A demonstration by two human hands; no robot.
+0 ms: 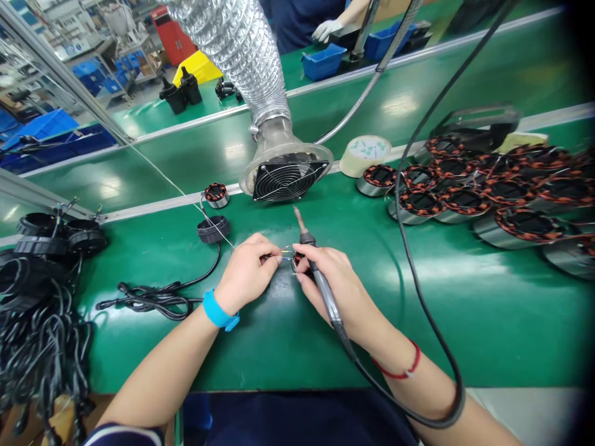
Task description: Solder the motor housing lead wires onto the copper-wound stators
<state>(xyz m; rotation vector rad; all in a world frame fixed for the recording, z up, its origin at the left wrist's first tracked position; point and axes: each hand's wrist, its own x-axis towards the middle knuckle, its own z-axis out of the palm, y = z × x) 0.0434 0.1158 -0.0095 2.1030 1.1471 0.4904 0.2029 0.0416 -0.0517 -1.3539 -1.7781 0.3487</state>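
Observation:
My right hand (344, 288) is closed around a soldering iron (325, 291), whose tip points up and away toward the fan. Its thumb and fingers also meet a small stator (295, 261), largely hidden behind them. Thin wires (286, 251) bridge the short gap between my hands. My left hand (248, 269) pinches their near ends, fingertips closed. A thin pale strand (171, 181) slants down from the upper left to my left hand. Beside that hand lie a black ring-shaped cap (213, 230) with its coiled black cable (153, 300) and another small stator (216, 194).
A fume fan (290, 179) on a silver duct (237, 56) hangs just beyond my hands. Many copper-wound stators (418, 204) crowd the right. Black caps with cables (41, 291) pile up at left. The iron's cord (413, 272) loops at right. Across, a co-worker's gloved hand (326, 30) shows.

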